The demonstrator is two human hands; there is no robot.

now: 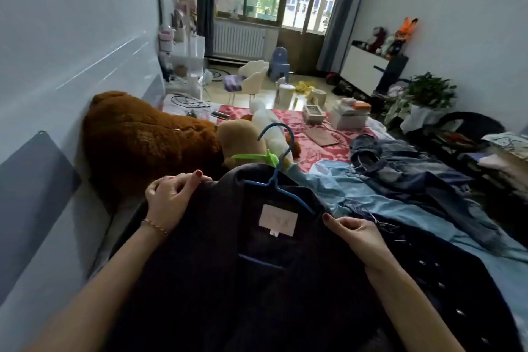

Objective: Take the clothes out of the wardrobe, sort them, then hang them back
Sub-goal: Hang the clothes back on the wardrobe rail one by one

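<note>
A dark jacket (228,266) with a white neck label lies spread on the bed in front of me, with a blue hanger (278,168) inside its collar, hook pointing away. My left hand (171,197) grips the jacket's left shoulder. At the right shoulder, my right hand (357,233) pinches the fabric. To the right lie a light blue denim garment (371,203) and dark blue jeans (405,163). Another dark garment with metal studs (445,274) lies under my right forearm.
A big brown teddy bear (143,146) and smaller plush toys (251,140) lie at the left by the wall. Boxes (348,116) stand on the red patterned bedcover (320,148) farther away. A pile of clothes (503,157) and a potted plant (428,94) are at the right.
</note>
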